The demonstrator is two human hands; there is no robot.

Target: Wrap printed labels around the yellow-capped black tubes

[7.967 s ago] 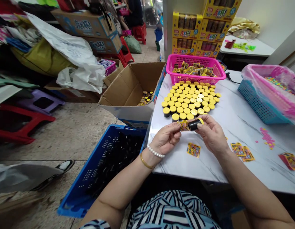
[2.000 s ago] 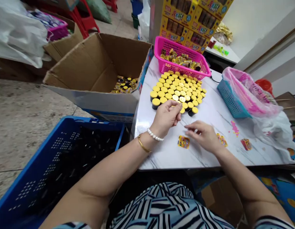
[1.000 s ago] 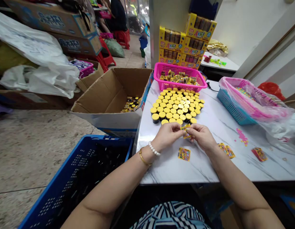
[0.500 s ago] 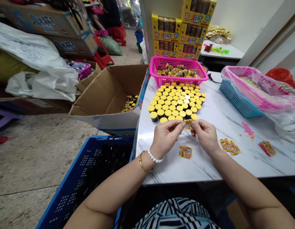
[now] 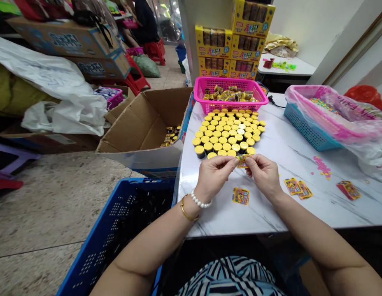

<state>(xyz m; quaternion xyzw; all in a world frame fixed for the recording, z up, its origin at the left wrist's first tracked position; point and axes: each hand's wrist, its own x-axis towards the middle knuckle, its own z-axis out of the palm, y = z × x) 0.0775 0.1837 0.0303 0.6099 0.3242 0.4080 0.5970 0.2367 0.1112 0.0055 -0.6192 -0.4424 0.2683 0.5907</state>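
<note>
A small colourful card (image 5: pixel 242 161) is pinched between my two hands, just in front of the yellow-lidded cups. My left hand (image 5: pixel 214 174) grips its left side, and a pearl bracelet and a gold bangle circle that wrist. On the card's right side are the closed fingers of my right hand (image 5: pixel 264 172). Another card (image 5: pixel 241 196) lies flat on the white marbled table (image 5: pixel 215 224) below my hands. Right of my right hand, some overlapping cards (image 5: pixel 297 188) rest on the table. Many black cups with yellow lids (image 5: pixel 222 139) stand close together beyond my hands.
Behind the cups is a pink basket (image 5: pixel 231 107) of small wrapped cups. A teal basket (image 5: pixel 311 129) with plastic sits right, near pink bits (image 5: pixel 322 167) and a card stack (image 5: pixel 348 190). Left are an open carton (image 5: pixel 138 119) and a blue crate (image 5: pixel 95 238). A person sits far back.
The view has shifted slightly, so the background at left appears further right. Both hands still hold the card, which is tilted a little differently.
</note>
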